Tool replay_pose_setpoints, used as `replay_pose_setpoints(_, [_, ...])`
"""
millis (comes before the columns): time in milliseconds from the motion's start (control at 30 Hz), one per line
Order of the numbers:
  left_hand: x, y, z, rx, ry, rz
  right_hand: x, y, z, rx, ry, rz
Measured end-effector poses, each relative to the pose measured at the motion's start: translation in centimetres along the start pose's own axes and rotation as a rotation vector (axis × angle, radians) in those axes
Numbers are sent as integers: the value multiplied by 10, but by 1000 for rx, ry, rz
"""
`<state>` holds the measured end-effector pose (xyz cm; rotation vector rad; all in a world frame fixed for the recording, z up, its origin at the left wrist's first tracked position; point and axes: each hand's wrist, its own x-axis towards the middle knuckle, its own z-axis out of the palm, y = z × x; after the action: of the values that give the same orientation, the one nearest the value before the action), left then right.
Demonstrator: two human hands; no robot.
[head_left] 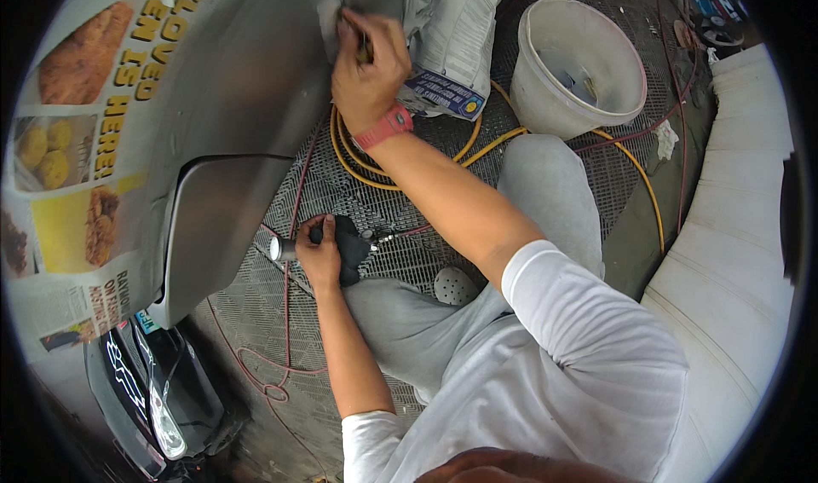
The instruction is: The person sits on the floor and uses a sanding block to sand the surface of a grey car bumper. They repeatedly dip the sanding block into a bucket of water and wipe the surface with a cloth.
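Note:
My right hand (366,61), with a red band at the wrist, presses a small dark pad or piece of sanding paper (361,44) against the grey car body panel (230,82). My left hand (319,253) is lower down, wrapped around a black air tool (349,244) with a silver tip, held just beside the panel's lower edge. A thin red hose (285,312) runs from the tool across the floor. I am crouched, grey trousers and white shirt in view.
Newspaper (77,142) masks the car on the left, with a black headlight (153,389) below. A white bucket (579,65) stands on the metal grate floor, with yellow hose (494,142) coiled near it. Crumpled paper (452,23) lies above. A white bumper part (733,253) curves along the right.

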<state>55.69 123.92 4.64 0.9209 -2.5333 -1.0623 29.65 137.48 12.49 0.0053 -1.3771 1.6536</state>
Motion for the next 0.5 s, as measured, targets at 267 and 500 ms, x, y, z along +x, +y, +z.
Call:
replay_pose_setpoints(267, [0,16,-2,21,-33,-18,2,4,3,18,10,-14])
replay_pose_setpoints(500, [5,9,3,24,-20,20,2,6,-1,-9,-8,-69])
